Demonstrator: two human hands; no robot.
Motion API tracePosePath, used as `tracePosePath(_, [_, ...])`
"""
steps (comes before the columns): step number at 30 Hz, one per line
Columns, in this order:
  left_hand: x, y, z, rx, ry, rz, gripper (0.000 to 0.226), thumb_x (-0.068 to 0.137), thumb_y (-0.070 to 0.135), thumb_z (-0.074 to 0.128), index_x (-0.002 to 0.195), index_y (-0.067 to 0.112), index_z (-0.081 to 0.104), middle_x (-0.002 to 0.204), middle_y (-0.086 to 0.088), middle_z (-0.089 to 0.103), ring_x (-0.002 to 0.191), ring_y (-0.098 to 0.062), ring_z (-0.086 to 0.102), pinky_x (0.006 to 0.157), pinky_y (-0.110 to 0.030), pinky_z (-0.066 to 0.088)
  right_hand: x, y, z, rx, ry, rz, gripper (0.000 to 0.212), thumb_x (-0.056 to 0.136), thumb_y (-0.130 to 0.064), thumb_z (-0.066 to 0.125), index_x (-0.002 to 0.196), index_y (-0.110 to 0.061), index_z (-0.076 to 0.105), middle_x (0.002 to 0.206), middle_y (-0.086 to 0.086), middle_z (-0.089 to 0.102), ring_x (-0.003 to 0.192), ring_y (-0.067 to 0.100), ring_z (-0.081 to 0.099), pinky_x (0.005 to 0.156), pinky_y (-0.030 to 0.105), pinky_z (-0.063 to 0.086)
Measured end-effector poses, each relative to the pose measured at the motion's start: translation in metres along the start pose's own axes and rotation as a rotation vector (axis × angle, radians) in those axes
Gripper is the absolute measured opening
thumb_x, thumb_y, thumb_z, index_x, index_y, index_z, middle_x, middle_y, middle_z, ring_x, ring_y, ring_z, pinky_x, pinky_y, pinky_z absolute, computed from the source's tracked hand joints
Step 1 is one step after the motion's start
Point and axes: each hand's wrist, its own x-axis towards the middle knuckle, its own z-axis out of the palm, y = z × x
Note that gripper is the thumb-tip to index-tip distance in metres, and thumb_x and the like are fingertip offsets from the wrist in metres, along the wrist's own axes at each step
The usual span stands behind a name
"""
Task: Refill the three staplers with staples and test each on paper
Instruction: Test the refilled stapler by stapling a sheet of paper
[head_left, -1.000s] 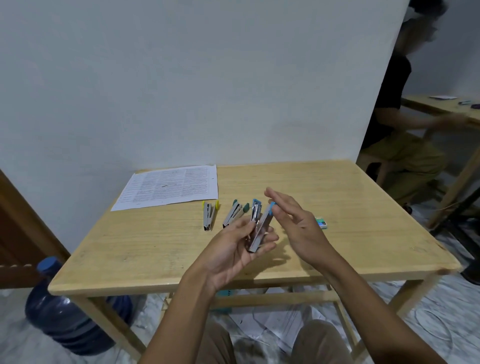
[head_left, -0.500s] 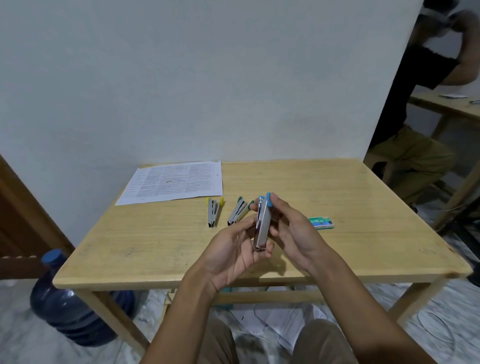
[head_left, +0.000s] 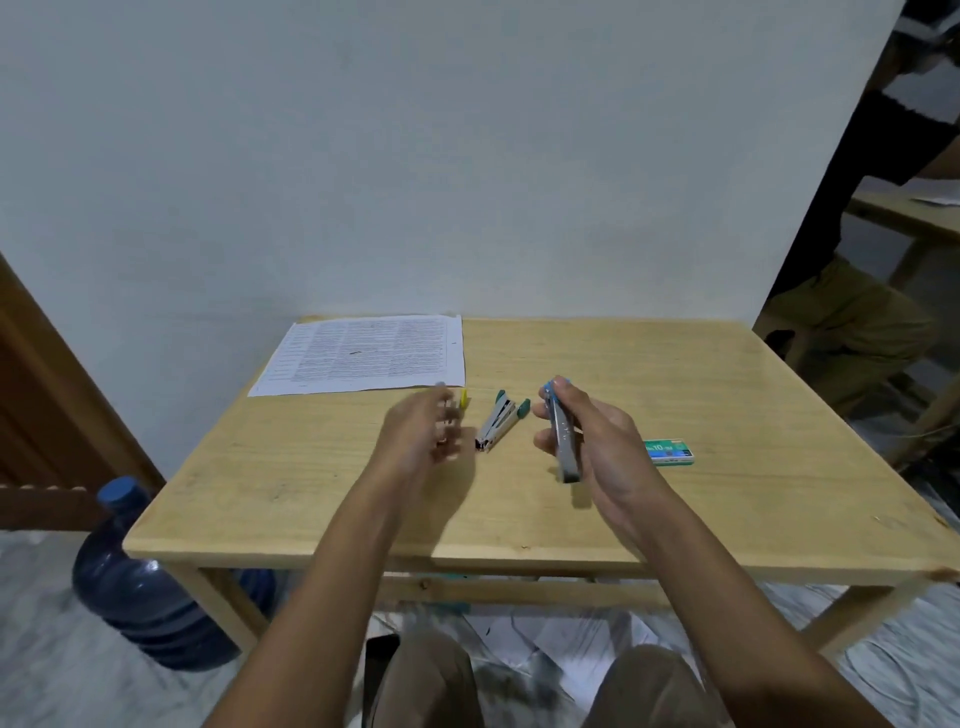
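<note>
Right hand (head_left: 597, 441): raised above the middle of the counter (head_left: 737, 395), fingers and thumb curled round the blue stapler (head_left: 562, 436). The stapler stands roughly on end in the grip, blue tip at the far end, metal end toward the near side, clear of the counter top.

Left hand (head_left: 421, 431): motion-blurred, over the yellow stapler (head_left: 464, 399), of which only the yellow tip shows past the fingers. Fingers look loosely bent; cannot tell whether they touch or grip the stapler.

Green stapler (head_left: 500, 422): lies on the counter between the two hands, hinged open, touched by neither hand.

Staple box (head_left: 669, 451): green, flat on the counter just right of the right hand.

Paper (head_left: 363, 356): printed sheet, flat at the far left of the counter, against the wall.

Water bottle (head_left: 135, 587): blue, on the floor left of the counter.
</note>
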Motion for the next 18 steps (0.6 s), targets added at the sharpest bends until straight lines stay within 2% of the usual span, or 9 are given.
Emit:
tracePosePath(2, [0.03, 0.006, -0.015, 0.16, 0.28, 0.122, 0.026, 0.097, 0.032, 0.053, 0.11, 0.01, 0.059, 0.099, -0.003, 0.061, 0.073, -0.016, 0.06, 0.075, -0.032, 0.048, 0.006, -0.004, 0.001, -0.074, 0.016, 0.013, 0.039, 0.085, -0.047, 0.069, 0.1, -0.011, 0.073, 0.093, 0.001, 0.076, 0.064, 0.016, 0.063, 0.077, 0.037, 0.059])
tracePosePath(4, [0.059, 0.008, -0.031, 0.43, 0.455, 0.25, 0.031, 0.094, 0.037, 0.055, 0.114, 0.013, 0.056, 0.115, -0.006, 0.057, 0.1, -0.023, 0.061, 0.083, -0.036, 0.048, 0.011, -0.008, 0.003, -0.119, 0.012, 0.017, 0.039, 0.085, -0.047, 0.07, 0.097, -0.01, 0.073, 0.093, 0.004, 0.075, 0.061, 0.016, 0.063, 0.072, 0.034, 0.06])
tracePosePath(5, [0.074, 0.006, -0.039, 0.592, 0.482, 0.278, 0.037, 0.092, 0.038, 0.055, 0.12, 0.013, 0.054, 0.125, -0.01, 0.052, 0.115, -0.029, 0.054, 0.092, -0.041, 0.046, 0.014, -0.01, 0.004, -0.149, 0.009, 0.015, 0.039, 0.085, -0.047, 0.069, 0.096, -0.01, 0.073, 0.09, 0.005, 0.074, 0.062, 0.017, 0.064, 0.071, 0.032, 0.06])
tracePosePath(8, [0.105, -0.001, -0.056, 1.006, 0.374, 0.218, 0.061, 0.092, 0.044, 0.052, 0.143, 0.014, 0.039, 0.148, -0.014, 0.035, 0.14, -0.034, 0.029, 0.108, -0.05, 0.03, 0.024, -0.015, 0.009, -0.177, 0.005, -0.004, 0.039, 0.086, -0.046, 0.069, 0.096, -0.009, 0.073, 0.09, 0.007, 0.074, 0.064, 0.016, 0.066, 0.069, 0.03, 0.061])
tracePosePath(10, [0.116, -0.003, -0.063, 1.203, 0.261, 0.151, 0.071, 0.09, 0.053, 0.048, 0.149, 0.018, 0.03, 0.156, -0.011, 0.027, 0.146, -0.032, 0.017, 0.114, -0.052, 0.02, 0.031, -0.017, 0.01, -0.162, 0.002, -0.019, 0.038, 0.087, -0.045, 0.068, 0.099, -0.009, 0.072, 0.097, 0.007, 0.075, 0.064, 0.015, 0.066, 0.067, 0.029, 0.061])
tracePosePath(12, [0.122, -0.003, -0.066, 1.333, 0.197, 0.136, 0.075, 0.087, 0.063, 0.043, 0.147, 0.02, 0.033, 0.155, -0.01, 0.031, 0.144, -0.033, 0.022, 0.113, -0.055, 0.019, 0.036, -0.019, 0.011, -0.162, 0.006, -0.023, 0.038, 0.088, -0.044, 0.067, 0.1, -0.009, 0.072, 0.096, 0.006, 0.075, 0.064, 0.015, 0.067, 0.066, 0.028, 0.061])
tracePosePath(16, [0.118, -0.004, -0.067, 1.461, 0.216, 0.171, 0.089, 0.08, 0.079, 0.039, 0.149, 0.024, 0.03, 0.155, -0.006, 0.029, 0.141, -0.033, 0.025, 0.109, -0.055, 0.018, 0.043, -0.014, 0.01, -0.16, 0.02, -0.034, 0.035, 0.088, -0.044, 0.066, 0.099, -0.011, 0.072, 0.093, 0.004, 0.076, 0.064, 0.015, 0.067, 0.064, 0.028, 0.059])
tracePosePath(18, [0.115, -0.006, -0.07, 1.536, 0.256, 0.217, 0.086, 0.079, 0.082, 0.036, 0.142, 0.024, 0.04, 0.149, -0.005, 0.036, 0.136, -0.032, 0.031, 0.107, -0.054, 0.023, 0.045, -0.01, 0.011, -0.145, 0.018, -0.037, 0.034, 0.088, -0.044, 0.067, 0.099, -0.012, 0.071, 0.096, 0.002, 0.076, 0.064, 0.014, 0.067, 0.065, 0.03, 0.059])
